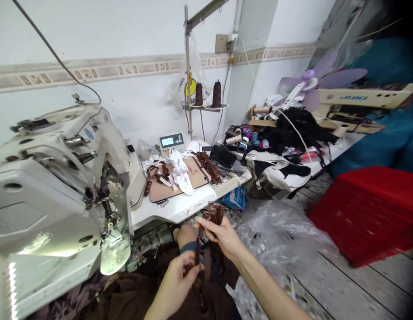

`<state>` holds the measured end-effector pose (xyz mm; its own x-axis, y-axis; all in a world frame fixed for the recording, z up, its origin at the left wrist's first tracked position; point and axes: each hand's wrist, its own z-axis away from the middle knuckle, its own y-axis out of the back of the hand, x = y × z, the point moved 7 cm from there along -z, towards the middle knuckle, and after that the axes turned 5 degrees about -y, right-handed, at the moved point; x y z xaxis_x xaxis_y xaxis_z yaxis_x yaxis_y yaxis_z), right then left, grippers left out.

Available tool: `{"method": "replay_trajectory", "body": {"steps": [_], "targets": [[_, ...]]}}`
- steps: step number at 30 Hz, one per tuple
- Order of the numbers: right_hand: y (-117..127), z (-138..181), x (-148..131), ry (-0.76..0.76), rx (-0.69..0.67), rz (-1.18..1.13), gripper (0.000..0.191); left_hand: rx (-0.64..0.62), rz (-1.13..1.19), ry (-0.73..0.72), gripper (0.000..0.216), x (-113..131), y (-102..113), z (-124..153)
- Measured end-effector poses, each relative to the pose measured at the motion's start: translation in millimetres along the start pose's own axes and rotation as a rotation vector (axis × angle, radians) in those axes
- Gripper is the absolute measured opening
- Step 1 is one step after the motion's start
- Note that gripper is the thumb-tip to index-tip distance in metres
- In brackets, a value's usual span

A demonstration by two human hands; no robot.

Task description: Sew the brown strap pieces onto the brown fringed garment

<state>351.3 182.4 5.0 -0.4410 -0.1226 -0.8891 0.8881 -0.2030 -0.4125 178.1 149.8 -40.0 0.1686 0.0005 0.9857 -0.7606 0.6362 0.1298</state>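
Observation:
Above my lap, my right hand is closed around a bunch of brown straps, their looped ends sticking up past the fingers. Lower and to the left, my left hand pinches one brown strap that runs up to the right hand. More strap lengths hang between and below the hands. Brown fabric covers my lap and spreads left beneath the sewing machine. Some of the straps' lower ends blend into this fabric and are hard to make out.
On the white table lie a tan board, white straps and more brown straps. A control panel and thread cones stand behind. A red crate and clear plastic are on the right.

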Motion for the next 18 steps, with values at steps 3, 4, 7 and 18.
{"method": "replay_trajectory", "body": {"steps": [3, 4, 7, 18], "targets": [[20.3, -2.6, -19.3, 0.054, 0.083, -0.017, 0.05, -0.084, -0.301, -0.023, 0.016, 10.5, 1.0, -0.5], [27.7, -3.1, -24.4, 0.06, 0.111, -0.011, 0.054, -0.076, -0.381, -0.054, 0.014, 18.6, 5.6, -3.0], [41.5, -3.6, -28.3, 0.025, 0.152, 0.07, 0.057, 0.069, -0.532, -0.177, 0.019, 50.0, 32.6, -19.8], [22.2, 27.9, 68.1, -0.241, -0.005, 0.19, 0.064, 0.802, -1.014, 0.09, 0.031, 73.9, 184.1, -117.0]]}}
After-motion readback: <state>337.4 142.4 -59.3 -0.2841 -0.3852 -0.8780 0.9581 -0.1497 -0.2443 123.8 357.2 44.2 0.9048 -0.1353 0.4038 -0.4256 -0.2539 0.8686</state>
